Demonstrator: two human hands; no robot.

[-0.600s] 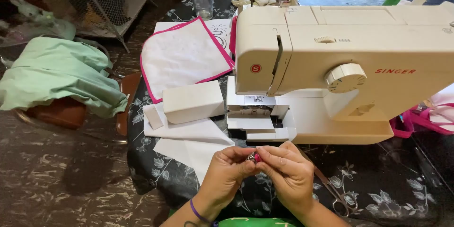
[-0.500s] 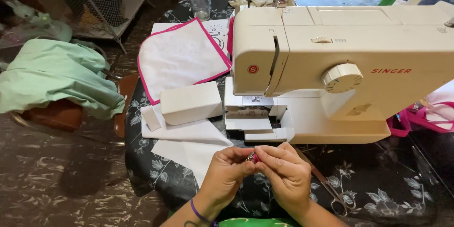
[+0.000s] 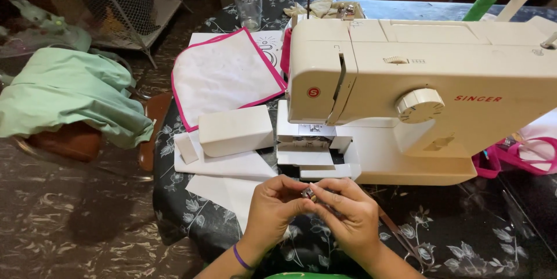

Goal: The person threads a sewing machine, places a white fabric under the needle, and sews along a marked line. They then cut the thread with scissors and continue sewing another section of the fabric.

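1. While my left hand [image 3: 277, 206] and right hand [image 3: 346, 212] pinch 1 small metal bobbin [image 3: 308, 192] between their fingertips, I judge a light, steady grip best.
2. It sits above the bench [image 3: 487, 221] edge, just in front of the machine [image 3: 418, 93].
3. Scissors [image 3: 400, 238] lie right; paper [image 3: 226, 189] lies left; little room.

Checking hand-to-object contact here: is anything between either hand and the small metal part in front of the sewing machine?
Nothing visible does. The left hand and right hand both pinch the small metal part directly with their fingers, just above the floral table in front of the sewing machine. Only the fingers themselves partly hide it.
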